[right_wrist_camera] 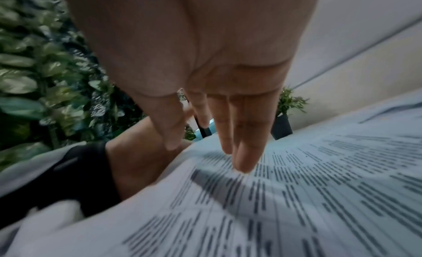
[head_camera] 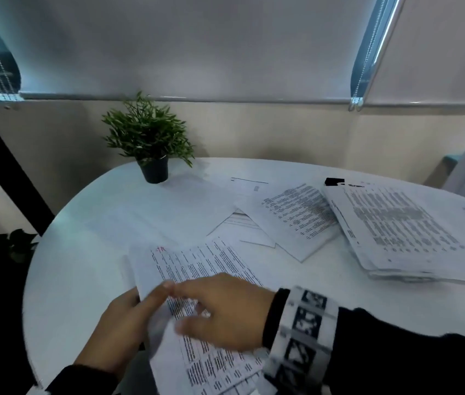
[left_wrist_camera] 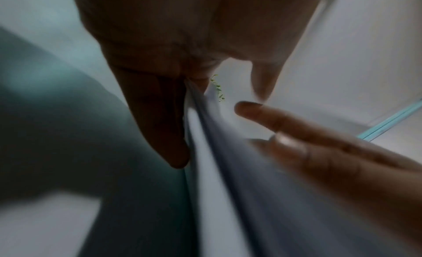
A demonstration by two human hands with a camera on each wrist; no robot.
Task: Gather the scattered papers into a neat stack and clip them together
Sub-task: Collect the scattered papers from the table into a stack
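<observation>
Holding printed sheets point(head_camera: 197, 332) by left edge: left hand point(head_camera: 123, 323) pinches, thumb on top. Right hand point(head_camera: 225, 312) fingers straight, together, flat on page. Loose papers point(head_camera: 296, 218) lie ahead-right of fingertips, right hand nearer.

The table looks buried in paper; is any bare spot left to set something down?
Yes: the white table is bare along its left edge, between the potted plant and the left hand. The right half is crowded with loose sheets and a thick pile.

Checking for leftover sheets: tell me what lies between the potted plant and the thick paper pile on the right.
Head view: loose overlapping printed sheets between potted plant and thick pile.
</observation>
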